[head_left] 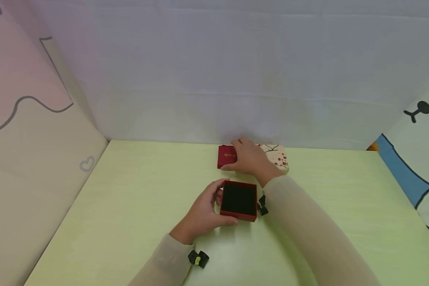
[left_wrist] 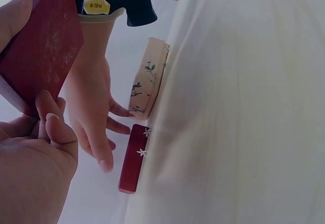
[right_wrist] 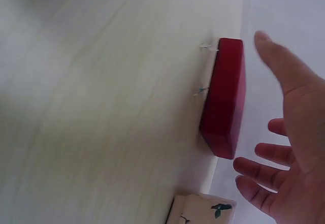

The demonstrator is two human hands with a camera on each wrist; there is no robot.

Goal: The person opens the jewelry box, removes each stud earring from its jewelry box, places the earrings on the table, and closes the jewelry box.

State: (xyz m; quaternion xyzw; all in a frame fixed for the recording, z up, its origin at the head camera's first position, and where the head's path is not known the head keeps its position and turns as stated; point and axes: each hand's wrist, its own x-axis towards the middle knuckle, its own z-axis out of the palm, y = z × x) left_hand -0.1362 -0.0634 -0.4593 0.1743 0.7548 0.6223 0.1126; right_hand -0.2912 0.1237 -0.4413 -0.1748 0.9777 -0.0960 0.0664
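Note:
My left hand grips a small red box with a black lining, its open top facing up. In the left wrist view the box's red underside shows above the curled fingers. At the table's far edge lies a dark red box lid or box with gold lettering. Over it hovers my right hand, fingers spread and thumb apart. The right wrist view shows a gap between that hand and the red piece; nothing is in its grasp.
A cream box with a floral print lies just right of the red piece, partly behind my right hand. Small white star-shaped bits show beside the red piece. A pale cloth backdrop rises at the far edge of the light table.

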